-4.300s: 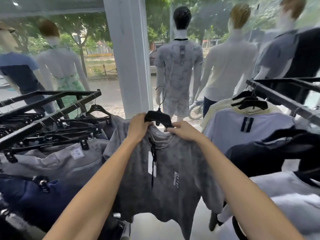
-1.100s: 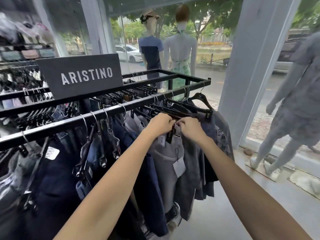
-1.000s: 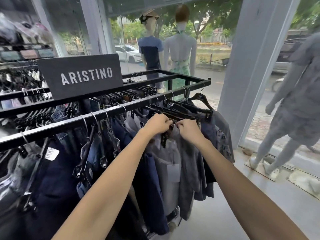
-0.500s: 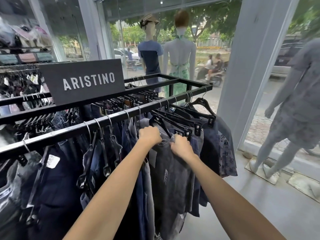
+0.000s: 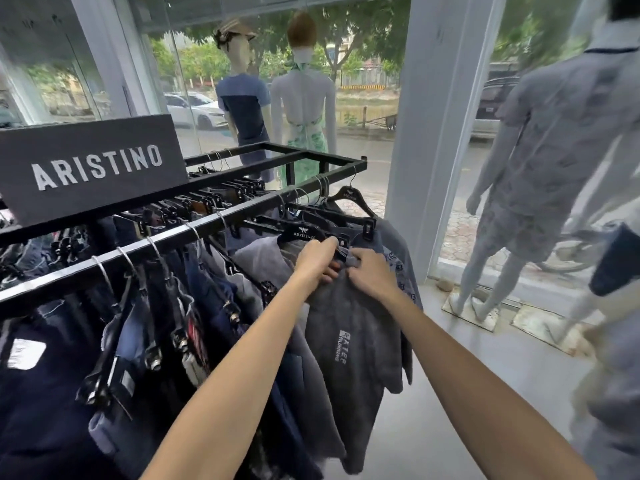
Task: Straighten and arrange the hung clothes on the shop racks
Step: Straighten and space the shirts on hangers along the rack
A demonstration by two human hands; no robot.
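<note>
My left hand [image 5: 317, 259] and right hand [image 5: 369, 275] sit close together at the neck of the tee [image 5: 349, 341] — both with fingers curled, pinching its grey fabric just under the hanger [image 5: 301, 233]. The tee hangs on the rack [image 5: 207, 223] near its 1 o'clock end, with the sign [image 5: 93, 168] at 10 o'clock.

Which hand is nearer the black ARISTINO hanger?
Left. The left hand sits just below the hanger, at its right end; the right hand is farther right, pinching the grey T-shirt.
</note>
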